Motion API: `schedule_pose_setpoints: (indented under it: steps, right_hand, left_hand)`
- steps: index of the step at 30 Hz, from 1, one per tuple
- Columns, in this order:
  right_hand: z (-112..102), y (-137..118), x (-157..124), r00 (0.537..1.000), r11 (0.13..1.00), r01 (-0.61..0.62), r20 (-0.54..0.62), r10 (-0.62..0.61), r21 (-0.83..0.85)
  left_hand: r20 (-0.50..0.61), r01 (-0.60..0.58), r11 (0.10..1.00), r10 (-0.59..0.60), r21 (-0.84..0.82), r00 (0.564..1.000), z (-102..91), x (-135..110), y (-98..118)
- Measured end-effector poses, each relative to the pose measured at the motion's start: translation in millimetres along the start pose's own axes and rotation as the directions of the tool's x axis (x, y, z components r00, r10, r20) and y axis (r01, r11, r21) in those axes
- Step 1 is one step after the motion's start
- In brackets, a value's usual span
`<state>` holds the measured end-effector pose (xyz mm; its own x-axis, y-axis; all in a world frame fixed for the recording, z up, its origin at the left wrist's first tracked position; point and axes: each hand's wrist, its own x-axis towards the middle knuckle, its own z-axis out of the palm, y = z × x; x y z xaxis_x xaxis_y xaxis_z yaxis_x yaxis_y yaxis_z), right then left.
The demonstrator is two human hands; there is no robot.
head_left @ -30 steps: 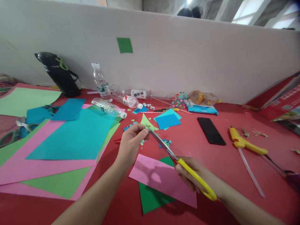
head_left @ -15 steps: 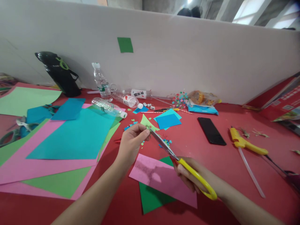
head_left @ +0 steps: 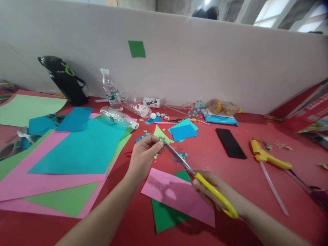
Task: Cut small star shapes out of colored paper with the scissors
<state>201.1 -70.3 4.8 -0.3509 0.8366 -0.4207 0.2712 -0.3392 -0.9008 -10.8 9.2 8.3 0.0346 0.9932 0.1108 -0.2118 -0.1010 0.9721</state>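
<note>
My left hand (head_left: 143,155) pinches a tiny green paper scrap (head_left: 161,139) between thumb and fingertips above the red table (head_left: 210,160). My right hand (head_left: 208,191) grips the yellow-handled scissors (head_left: 200,179), whose blade tips meet the scrap at my left fingertips. Under my hands lie a pink sheet (head_left: 179,196) over a dark green sheet (head_left: 166,217). Small paper cuttings (head_left: 180,155) are scattered just beyond the blades.
Large pink, blue and green sheets (head_left: 77,150) cover the left. Plastic bottles (head_left: 112,92), a black flask (head_left: 64,80), blue squares (head_left: 183,131), a black phone (head_left: 230,142), a yellow glue gun (head_left: 269,157) and a snack bag (head_left: 220,111) lie before a white partition (head_left: 205,61).
</note>
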Motion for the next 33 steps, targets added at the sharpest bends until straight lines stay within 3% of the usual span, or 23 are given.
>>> schedule_pose_setpoints:
  steps: [18,26,33]
  right_hand:
    - [1.1,1.9,4.9,0.999,0.999,0.035,0.014,-0.034,-0.033]
    - [-1.7,14.1,6.9,0.999,0.997,0.028,0.034,-0.025,-0.066]
    - [-0.7,17.7,6.8,0.997,0.996,0.072,0.046,-0.069,-0.058]
  left_hand:
    - [-0.038,-0.02,0.998,0.018,-0.061,0.999,-0.2,-1.6,-1.3]
    - [-0.034,0.001,0.995,-0.004,-0.102,0.999,2.7,-1.6,-3.1]
    - [-0.002,-0.049,0.993,0.049,-0.112,0.999,2.0,-2.2,-6.0]
